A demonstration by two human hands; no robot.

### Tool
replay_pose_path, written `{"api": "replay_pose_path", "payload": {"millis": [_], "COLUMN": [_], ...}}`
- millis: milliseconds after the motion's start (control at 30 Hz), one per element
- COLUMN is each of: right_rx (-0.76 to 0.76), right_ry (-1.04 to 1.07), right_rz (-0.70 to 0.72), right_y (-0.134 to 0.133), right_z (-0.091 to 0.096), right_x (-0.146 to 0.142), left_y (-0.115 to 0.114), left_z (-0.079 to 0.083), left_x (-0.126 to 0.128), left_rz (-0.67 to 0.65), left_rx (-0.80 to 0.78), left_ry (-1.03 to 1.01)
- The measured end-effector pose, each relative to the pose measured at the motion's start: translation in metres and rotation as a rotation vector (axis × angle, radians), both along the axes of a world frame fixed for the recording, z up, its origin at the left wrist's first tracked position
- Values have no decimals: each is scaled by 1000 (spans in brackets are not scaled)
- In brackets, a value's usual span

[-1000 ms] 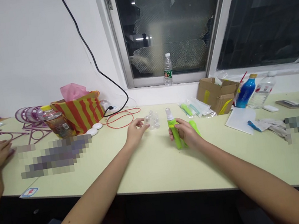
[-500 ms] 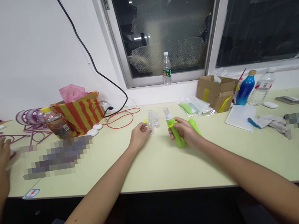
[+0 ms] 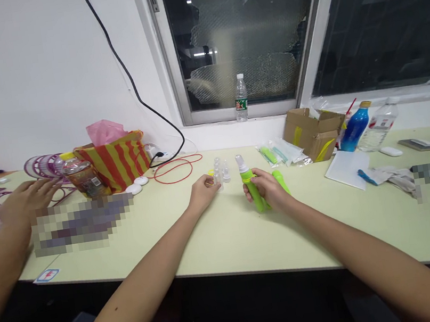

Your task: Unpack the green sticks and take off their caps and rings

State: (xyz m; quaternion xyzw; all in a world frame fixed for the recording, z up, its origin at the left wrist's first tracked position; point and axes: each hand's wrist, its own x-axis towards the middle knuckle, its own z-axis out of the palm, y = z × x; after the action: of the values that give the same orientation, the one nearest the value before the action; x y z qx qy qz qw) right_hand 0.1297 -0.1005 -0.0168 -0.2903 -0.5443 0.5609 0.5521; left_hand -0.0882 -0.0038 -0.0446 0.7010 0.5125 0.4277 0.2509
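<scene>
My right hand [image 3: 268, 190] is wrapped round a green spray bottle [image 3: 251, 190] with a clear cap, held upright on the pale green table [image 3: 218, 236]; a second green bottle [image 3: 280, 179] lies behind the fingers. My left hand [image 3: 203, 194] rests on the table with fingers curled, pinching a small clear vial [image 3: 218, 180] at the edge of a cluster of small clear vials [image 3: 222, 169].
A co-worker's hand [image 3: 26, 197] reaches over purple ring shapes [image 3: 40, 166] at the left. Nearby stand an amber bottle [image 3: 82, 176], a striped bag [image 3: 116, 162], a red cable loop [image 3: 175, 168], a cardboard box [image 3: 311, 133], a blue bottle [image 3: 354, 126] and packets [image 3: 280, 152].
My left hand went from spread fingers near the vials to closed on one vial. The co-worker's hand moved right and farther back. My right hand stayed put.
</scene>
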Motion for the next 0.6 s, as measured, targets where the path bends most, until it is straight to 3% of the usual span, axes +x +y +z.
{"api": "replay_pose_path", "payload": {"millis": [333, 467, 533, 600], "right_rx": [-12, -58, -102, -145], "right_ry": [-2, 14, 14, 3], "right_rz": [-10, -2, 11, 40], "right_y": [-2, -3, -3, -3], "right_z": [2, 3, 2, 0], "right_x": [0, 0, -1, -2], "left_y": [-3, -15, -23, -30], "left_z": [2, 13, 19, 25], "left_x": [0, -6, -5, -1], "left_rz": [35, 125, 44, -136], "left_rx": [8, 234, 283, 215], "left_ry": [19, -57, -147, -273]}}
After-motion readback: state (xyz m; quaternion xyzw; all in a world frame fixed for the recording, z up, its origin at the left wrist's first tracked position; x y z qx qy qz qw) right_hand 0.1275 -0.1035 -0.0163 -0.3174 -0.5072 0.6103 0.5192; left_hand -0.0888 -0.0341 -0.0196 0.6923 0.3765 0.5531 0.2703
